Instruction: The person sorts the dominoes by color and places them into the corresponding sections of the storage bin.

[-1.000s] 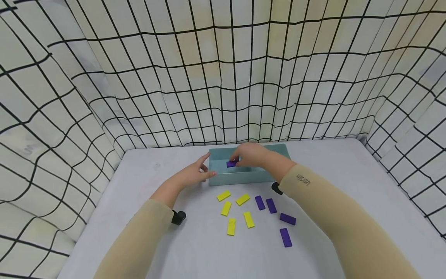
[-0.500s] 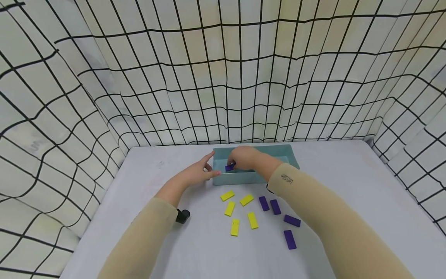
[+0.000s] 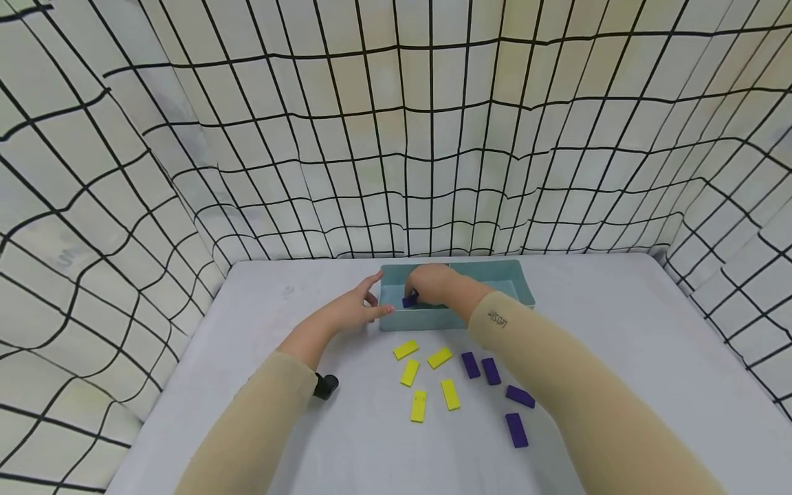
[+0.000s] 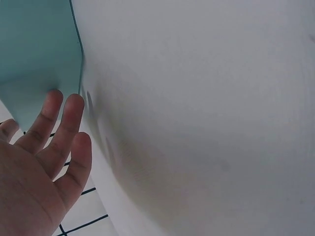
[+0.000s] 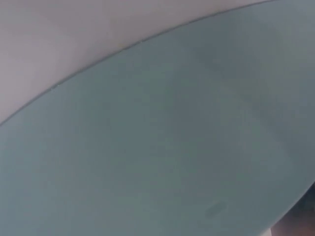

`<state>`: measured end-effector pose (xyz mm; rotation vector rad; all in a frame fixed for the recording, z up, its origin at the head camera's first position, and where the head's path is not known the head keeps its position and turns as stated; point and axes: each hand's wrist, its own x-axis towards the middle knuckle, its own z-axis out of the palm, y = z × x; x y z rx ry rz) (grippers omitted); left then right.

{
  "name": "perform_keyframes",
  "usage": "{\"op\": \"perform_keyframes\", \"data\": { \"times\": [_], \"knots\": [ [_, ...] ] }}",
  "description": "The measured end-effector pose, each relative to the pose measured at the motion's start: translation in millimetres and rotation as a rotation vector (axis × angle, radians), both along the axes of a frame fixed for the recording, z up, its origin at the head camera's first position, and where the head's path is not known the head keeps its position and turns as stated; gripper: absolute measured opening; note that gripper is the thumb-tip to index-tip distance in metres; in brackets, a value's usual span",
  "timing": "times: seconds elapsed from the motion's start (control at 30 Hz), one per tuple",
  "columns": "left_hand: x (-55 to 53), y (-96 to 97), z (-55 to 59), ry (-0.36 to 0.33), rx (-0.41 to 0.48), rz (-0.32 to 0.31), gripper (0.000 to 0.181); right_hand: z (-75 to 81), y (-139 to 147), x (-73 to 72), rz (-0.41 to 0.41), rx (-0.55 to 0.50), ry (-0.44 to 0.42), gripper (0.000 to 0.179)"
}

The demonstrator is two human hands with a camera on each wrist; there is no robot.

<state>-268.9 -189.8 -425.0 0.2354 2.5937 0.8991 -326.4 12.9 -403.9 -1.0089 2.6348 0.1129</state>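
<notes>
In the head view a teal rectangular box [image 3: 421, 320] stands at the back of the white table. My left hand [image 3: 349, 309] is at its left end, thumb and index finger spread to the corners; the left wrist view shows the other fingers [image 4: 69, 132] loosely extended beside the teal wall [image 4: 34, 44]. Inside the box's left part, my right hand [image 3: 431, 283] pinches a purple tile [image 3: 409, 301], low and close to the front wall. The right wrist view is mostly filled by the box's wall [image 5: 147, 142], and the fingertips there are hidden.
Several yellow tiles [image 3: 418, 406] lie scattered in front of the box. To their right are several purple tiles [image 3: 516, 430], partly beside the right sleeve [image 3: 575, 385]. Black netting [image 3: 433, 158] over a pale wall surrounds the table's back and sides.
My right hand has moved left and toward the front wall inside the box, lowering the purple tile. The left hand stays at the box's left end. The head view has shifted slightly.
</notes>
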Motion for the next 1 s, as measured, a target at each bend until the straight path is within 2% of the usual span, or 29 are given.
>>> {"op": "perform_keyframes", "data": {
  "times": [0.17,0.4,0.6,1.0],
  "knots": [
    [1.1,2.1,-1.3,-0.013,0.008,0.002,0.091,-0.8,1,-1.1,-0.019,-0.01,-0.015,0.028],
    [0.4,1.7,0.7,-0.023,0.006,0.014,0.093,5.9,3,-0.8,-0.03,-0.027,-0.01,0.031],
    [0.9,0.7,2.6,-0.035,0.005,-0.002,0.096,13.5,6,0.4,-0.028,-0.081,-0.016,0.032],
    [-1.4,0.6,2.7,-0.049,-0.009,0.006,0.093,42.1,19,12.2,-0.004,-0.196,-0.012,0.036]
  ]
}}
